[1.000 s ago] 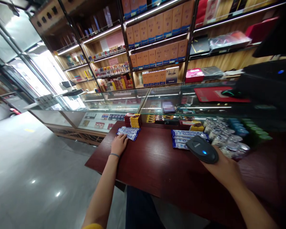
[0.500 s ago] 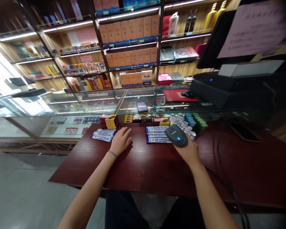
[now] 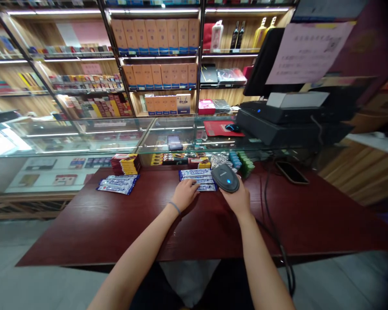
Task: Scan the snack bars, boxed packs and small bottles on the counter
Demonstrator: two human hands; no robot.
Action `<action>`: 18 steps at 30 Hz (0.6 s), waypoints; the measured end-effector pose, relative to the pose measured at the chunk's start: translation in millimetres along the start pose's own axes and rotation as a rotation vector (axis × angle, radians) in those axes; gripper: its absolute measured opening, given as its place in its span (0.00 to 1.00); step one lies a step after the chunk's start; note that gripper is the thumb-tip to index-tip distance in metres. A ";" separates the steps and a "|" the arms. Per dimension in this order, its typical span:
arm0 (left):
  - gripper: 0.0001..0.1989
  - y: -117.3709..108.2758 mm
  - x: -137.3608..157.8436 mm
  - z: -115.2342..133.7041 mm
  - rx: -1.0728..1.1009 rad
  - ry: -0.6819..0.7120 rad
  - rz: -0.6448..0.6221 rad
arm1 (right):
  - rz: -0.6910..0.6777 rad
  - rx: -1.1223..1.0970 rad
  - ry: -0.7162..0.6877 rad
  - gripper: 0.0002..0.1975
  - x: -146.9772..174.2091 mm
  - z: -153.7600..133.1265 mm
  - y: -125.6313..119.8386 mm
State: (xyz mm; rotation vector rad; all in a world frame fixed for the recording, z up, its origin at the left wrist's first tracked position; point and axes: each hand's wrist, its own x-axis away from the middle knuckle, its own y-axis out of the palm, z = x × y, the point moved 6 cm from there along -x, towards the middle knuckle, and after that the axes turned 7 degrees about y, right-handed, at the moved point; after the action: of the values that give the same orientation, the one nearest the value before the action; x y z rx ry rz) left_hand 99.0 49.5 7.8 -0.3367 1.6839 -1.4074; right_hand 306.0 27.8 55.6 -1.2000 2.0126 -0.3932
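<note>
My right hand [image 3: 237, 198] is wrapped round the handle of a black barcode scanner [image 3: 225, 177] with a blue light glowing on its top. The scanner's head hangs by the right end of a row of blue-and-white wrapped packets [image 3: 197, 172]. At the left and lower part of this row lies my left hand [image 3: 185, 194], palm down, fingers reaching over the nearest packets and touching them. A second bunch of the same packets [image 3: 118, 184] lies on the dark red table [image 3: 132, 228] at the left, apart from both hands.
Stacked red-and-yellow packs [image 3: 125, 164] stand behind the left bunch. Silver, blue and green cylinders [image 3: 242, 163] stand behind the scanner. A phone [image 3: 292, 172] lies at the right, and the scanner's cable [image 3: 269, 211] runs off the front edge. A glass counter [image 3: 116, 137] borders the back.
My left hand has moved right, from beside the left bunch to the packets in the middle. My right hand still holds the scanner near them. The view has turned right.
</note>
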 end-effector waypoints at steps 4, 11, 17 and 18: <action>0.12 0.7 1.2 0.0 0.003 0.005 0.012 | 0.012 0.021 -0.012 0.25 1.4 -2.4 -0.7; 0.13 -23.5 13.1 -14.3 0.285 -0.210 0.259 | 0.052 0.096 -0.028 0.23 5.5 -6.6 -3.8; 0.13 -20.4 38.1 -66.1 0.963 -0.758 0.469 | -0.025 0.155 -0.148 0.22 16.6 -22.1 8.7; 0.14 -14.8 40.3 -71.3 1.074 -0.823 0.463 | -0.058 0.167 -0.179 0.22 19.1 -25.9 12.7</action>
State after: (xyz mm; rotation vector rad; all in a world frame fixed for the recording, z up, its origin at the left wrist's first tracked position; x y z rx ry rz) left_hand 17.3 63.3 0.1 0.0996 0.2038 -1.3352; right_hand 273.8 15.2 57.1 -1.1496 1.7601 -0.4570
